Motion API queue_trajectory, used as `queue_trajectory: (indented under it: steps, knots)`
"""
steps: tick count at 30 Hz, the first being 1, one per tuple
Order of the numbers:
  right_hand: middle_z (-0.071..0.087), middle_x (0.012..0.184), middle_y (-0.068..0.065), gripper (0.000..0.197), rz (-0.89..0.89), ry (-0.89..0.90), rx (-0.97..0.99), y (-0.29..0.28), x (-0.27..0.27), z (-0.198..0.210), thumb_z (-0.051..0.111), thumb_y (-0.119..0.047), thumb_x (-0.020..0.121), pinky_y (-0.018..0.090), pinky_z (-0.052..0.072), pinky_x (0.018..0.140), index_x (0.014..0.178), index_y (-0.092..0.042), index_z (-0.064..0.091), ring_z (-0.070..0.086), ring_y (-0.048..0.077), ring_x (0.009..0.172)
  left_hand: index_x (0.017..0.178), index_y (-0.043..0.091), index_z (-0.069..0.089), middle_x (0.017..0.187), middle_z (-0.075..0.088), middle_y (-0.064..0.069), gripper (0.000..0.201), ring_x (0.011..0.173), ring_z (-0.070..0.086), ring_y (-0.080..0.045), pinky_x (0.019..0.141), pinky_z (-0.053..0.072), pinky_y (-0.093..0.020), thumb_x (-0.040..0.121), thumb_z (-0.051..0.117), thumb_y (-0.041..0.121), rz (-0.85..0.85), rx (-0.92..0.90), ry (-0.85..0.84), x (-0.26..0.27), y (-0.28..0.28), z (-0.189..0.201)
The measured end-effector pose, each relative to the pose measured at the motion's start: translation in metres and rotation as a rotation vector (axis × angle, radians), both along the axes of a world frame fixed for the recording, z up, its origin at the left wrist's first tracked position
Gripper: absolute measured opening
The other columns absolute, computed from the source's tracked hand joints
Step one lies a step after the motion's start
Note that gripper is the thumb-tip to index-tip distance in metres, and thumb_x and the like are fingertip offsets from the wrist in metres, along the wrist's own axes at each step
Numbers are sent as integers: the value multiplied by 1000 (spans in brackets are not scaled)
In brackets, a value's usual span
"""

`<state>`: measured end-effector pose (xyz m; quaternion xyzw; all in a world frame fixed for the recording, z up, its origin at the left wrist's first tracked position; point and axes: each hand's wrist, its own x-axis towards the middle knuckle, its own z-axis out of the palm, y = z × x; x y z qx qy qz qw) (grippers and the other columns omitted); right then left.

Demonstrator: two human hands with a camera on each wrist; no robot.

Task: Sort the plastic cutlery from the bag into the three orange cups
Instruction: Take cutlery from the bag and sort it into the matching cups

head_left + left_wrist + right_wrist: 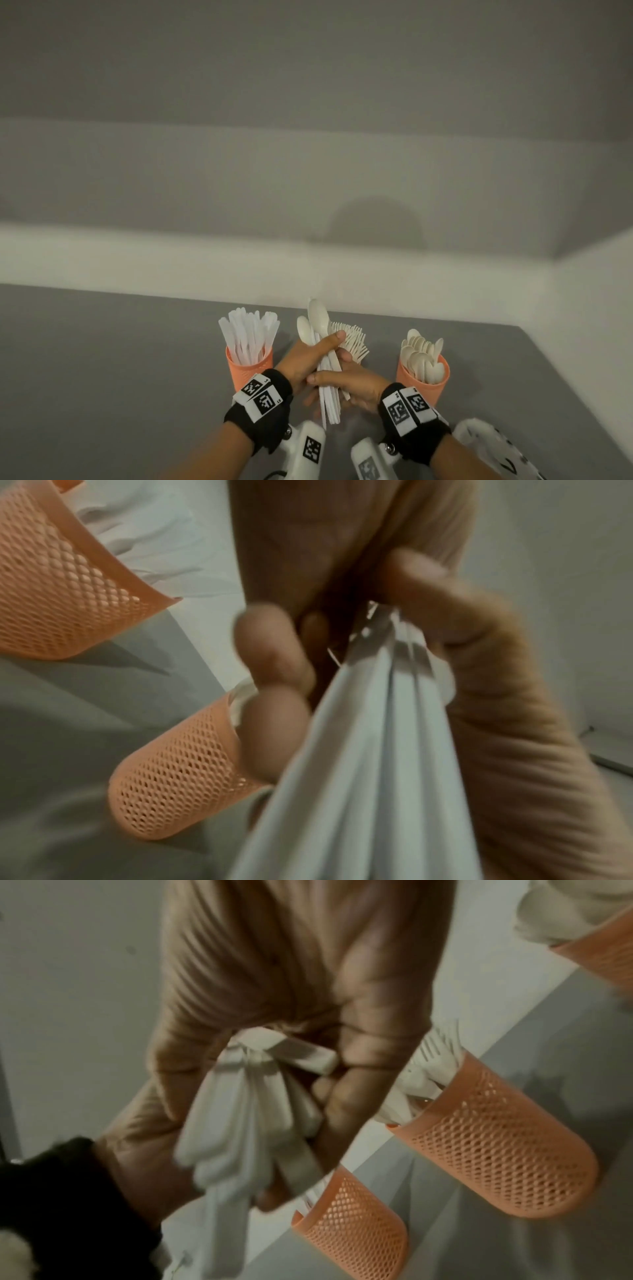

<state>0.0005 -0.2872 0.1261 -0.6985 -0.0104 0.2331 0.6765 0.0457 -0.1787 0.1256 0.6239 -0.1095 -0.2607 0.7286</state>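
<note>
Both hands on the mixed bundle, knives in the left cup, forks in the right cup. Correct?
One error: the right cup holds spoons, not forks, as the head view shows. Both the left hand and right hand do grip the bundle, and the left cup holds knives.

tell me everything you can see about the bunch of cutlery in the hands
The bunch of cutlery is a loose handful of white and cream plastic pieces, held roughly upright above the grey table, in front of the middle orange cup. At least two cream spoon bowls stick out at the top; flat handles fan out at the bottom. The left hand grips it partway up, thumb across the front. The right hand holds the handles lower down. Other pieces in the bunch cannot be told apart.
</note>
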Motion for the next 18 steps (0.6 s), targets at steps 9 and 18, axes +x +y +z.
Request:
queue_trajectory:
  steps: [9,18]
  knots:
    - [45,41,0,10,-211,-61,62,17,14,-9,49,-5,86,23,43,39,91,-13,47,44,11,33,78,10,61,66,64,-2,22,64,65,-15,60,53,-24,70,71,28,30,-104,57,12,5,9]
    - [60,51,2,15,-153,66,231,14,10,-10,59,-22,73,19,40,39,72,-7,58,50,10,37,71,9,62,59,64,0,17,55,63,-12,60,52,-24,82,68,22,48,9,-85,7,4,10]
